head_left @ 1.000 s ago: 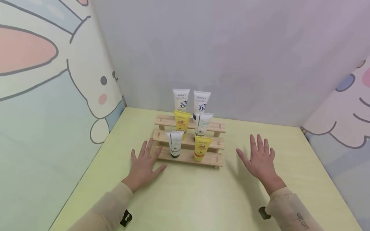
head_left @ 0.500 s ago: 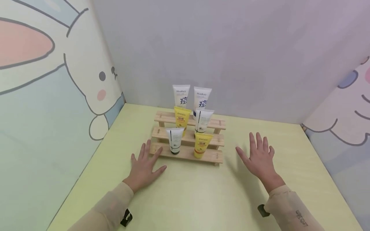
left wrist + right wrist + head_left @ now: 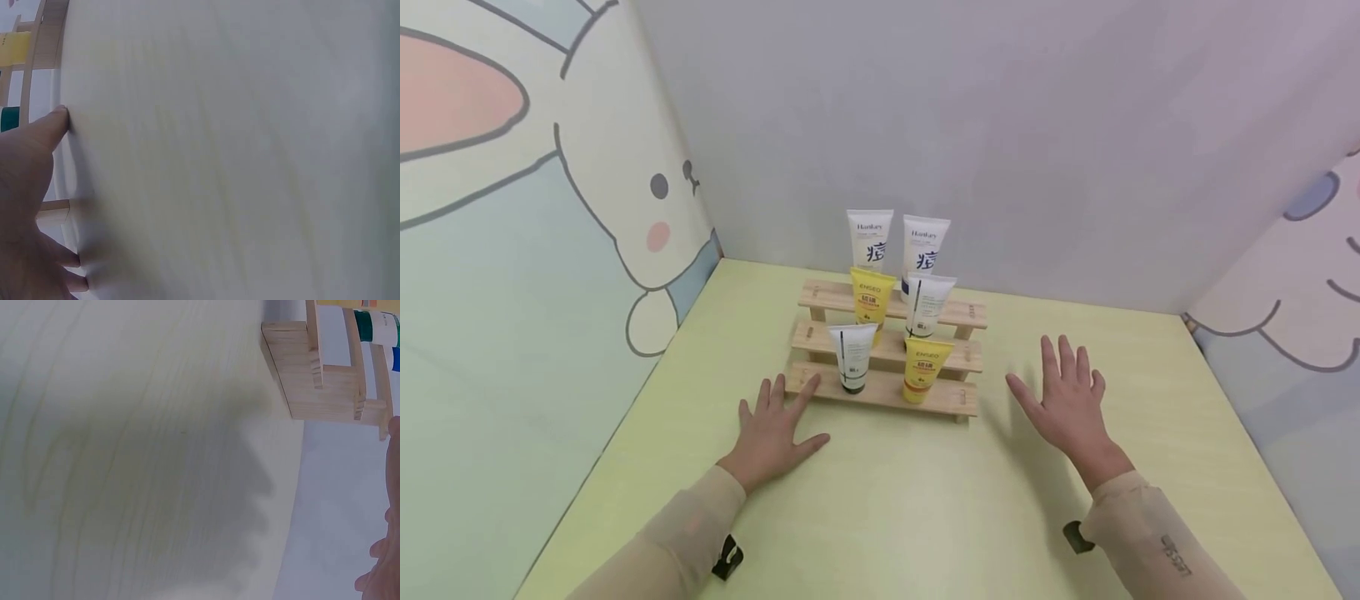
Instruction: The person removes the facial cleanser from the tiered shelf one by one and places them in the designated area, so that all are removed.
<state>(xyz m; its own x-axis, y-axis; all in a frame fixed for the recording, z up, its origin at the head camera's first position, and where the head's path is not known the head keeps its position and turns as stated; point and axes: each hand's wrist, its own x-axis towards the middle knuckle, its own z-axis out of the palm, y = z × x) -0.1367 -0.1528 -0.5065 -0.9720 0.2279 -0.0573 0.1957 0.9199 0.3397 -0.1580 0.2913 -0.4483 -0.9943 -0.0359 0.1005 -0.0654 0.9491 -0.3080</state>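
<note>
A three-step wooden rack [image 3: 887, 398] stands on the table with several squeeze tubes upright on it. On its bottom step are a white tube [image 3: 853, 357] at left and a yellow tube [image 3: 925, 369] at right. The middle step holds another yellow tube [image 3: 872, 298] and another white tube [image 3: 928, 305]. Two taller white tubes, one left [image 3: 870, 237] and one right [image 3: 922, 250], are at the top. My left hand [image 3: 772, 443] lies with spread fingers, index fingertip at the rack's lower left end. My right hand [image 3: 1070, 408] has spread fingers right of the rack, holding nothing.
The pale yellow table [image 3: 895, 508] extends in front of the rack. A grey wall [image 3: 1000, 150] rises behind it. Walls with cartoon drawings border the left [image 3: 475, 333] and right sides. Black straps [image 3: 727, 557] show at both wrists.
The head view has tilted down slightly, so the rack and tubes sit a little higher in it. Both hands keep nearly the same pose and place.
</note>
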